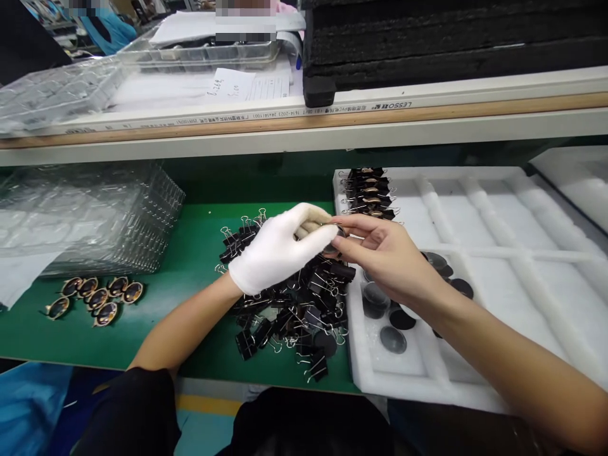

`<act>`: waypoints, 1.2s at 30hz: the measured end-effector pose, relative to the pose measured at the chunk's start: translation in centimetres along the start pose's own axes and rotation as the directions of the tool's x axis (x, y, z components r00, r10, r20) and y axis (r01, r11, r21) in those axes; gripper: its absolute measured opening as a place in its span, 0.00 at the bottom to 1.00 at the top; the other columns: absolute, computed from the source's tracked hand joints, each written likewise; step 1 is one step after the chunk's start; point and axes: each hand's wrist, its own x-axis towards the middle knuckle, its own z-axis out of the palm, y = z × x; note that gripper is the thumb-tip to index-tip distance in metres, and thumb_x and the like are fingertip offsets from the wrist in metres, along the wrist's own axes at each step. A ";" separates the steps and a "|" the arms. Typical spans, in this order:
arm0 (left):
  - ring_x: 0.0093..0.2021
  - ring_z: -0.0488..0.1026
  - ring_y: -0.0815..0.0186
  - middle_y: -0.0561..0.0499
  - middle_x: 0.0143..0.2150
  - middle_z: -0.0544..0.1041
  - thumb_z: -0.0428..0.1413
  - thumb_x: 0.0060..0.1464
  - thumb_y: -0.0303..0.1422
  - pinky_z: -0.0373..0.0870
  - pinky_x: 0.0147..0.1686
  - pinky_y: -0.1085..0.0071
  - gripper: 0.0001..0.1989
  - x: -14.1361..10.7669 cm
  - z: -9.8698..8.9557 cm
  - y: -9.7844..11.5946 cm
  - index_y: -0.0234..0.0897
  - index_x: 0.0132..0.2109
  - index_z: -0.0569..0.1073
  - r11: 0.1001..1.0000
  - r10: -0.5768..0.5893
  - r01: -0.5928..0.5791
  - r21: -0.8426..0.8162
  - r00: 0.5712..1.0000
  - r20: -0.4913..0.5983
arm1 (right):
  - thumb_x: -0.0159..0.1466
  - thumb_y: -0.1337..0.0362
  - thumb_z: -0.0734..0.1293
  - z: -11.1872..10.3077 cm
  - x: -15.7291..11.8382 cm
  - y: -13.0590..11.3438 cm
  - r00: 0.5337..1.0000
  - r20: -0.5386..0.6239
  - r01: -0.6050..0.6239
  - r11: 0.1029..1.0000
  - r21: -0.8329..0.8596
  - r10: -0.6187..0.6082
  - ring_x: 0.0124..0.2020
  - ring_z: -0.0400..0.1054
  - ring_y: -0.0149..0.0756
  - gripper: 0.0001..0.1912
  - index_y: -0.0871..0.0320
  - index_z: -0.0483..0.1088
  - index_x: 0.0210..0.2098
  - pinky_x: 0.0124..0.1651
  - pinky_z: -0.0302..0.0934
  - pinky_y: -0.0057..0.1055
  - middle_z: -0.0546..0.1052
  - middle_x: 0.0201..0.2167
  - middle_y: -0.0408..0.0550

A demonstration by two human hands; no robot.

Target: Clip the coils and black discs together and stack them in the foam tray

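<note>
white glove (pixel 280 253), black clips (pixel 246 344), green tabletop (pixel 199 348)

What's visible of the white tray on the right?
The white tray looks like thick foam, with raised ridges forming shallow compartments in two rows. It lies flat on the green table, right of the loose binder clips. A row of clips stands in its far-left compartment; round dark lenses lie scattered nearer. The right forearm crosses above, hiding part; contact can't be judged. The near-right corner isn't visible.
</note>
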 end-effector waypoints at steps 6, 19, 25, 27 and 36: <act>0.41 0.79 0.69 0.53 0.43 0.83 0.52 0.68 0.36 0.73 0.41 0.73 0.09 0.0 0.2 -0.4 0.39 0.49 0.75 0.963 0.127 -0.103 0.249 0.989 -0.082 | 0.49 0.55 0.84 -1.0 0.6 -0.6 1.000 0.017 -0.022 0.997 -0.070 0.023 0.37 0.81 0.43 0.23 0.55 0.79 0.40 0.49 0.79 0.43 0.84 0.38 0.49; 0.38 0.76 0.58 0.48 0.39 0.78 0.47 0.72 0.35 0.60 0.35 0.64 0.13 1.0 -0.6 -2.1 0.39 0.45 0.76 0.367 0.072 -0.417 0.831 0.904 0.422 | 0.61 0.52 0.77 -2.5 1.2 -1.8 0.995 0.022 0.096 0.970 -0.224 -0.094 0.40 0.78 0.41 0.16 0.54 0.78 0.42 0.51 0.75 0.43 0.83 0.40 0.50; 0.42 0.76 0.58 0.45 0.44 0.79 0.43 0.73 0.37 0.63 0.40 0.63 0.16 1.3 -0.9 -2.3 0.38 0.49 0.75 0.402 0.155 -0.337 0.851 0.942 0.299 | 0.61 0.54 0.78 -3.5 1.3 -2.7 0.993 -0.006 0.118 0.973 -0.201 -0.122 0.41 0.77 0.40 0.13 0.55 0.80 0.41 0.52 0.73 0.41 0.82 0.39 0.49; 0.46 0.76 0.56 0.43 0.50 0.78 0.42 0.73 0.43 0.65 0.44 0.62 0.21 1.4 -0.6 -2.9 0.38 0.57 0.73 0.466 0.144 -0.240 0.852 0.970 0.194 | 0.60 0.54 0.78 -3.6 1.3 -2.8 0.990 -0.005 0.140 0.970 -0.199 -0.144 0.40 0.77 0.40 0.13 0.54 0.80 0.40 0.51 0.73 0.42 0.82 0.39 0.48; 0.46 0.76 0.58 0.47 0.44 0.78 0.51 0.68 0.35 0.68 0.46 0.64 0.12 2.1 -0.1 -4.1 0.41 0.48 0.78 0.625 0.091 -0.215 0.750 0.975 0.203 | 0.59 0.53 0.78 -3.8 1.2 -2.7 0.997 0.060 0.066 0.911 -0.406 -0.046 0.39 0.77 0.41 0.14 0.53 0.80 0.40 0.44 0.72 0.38 0.83 0.39 0.48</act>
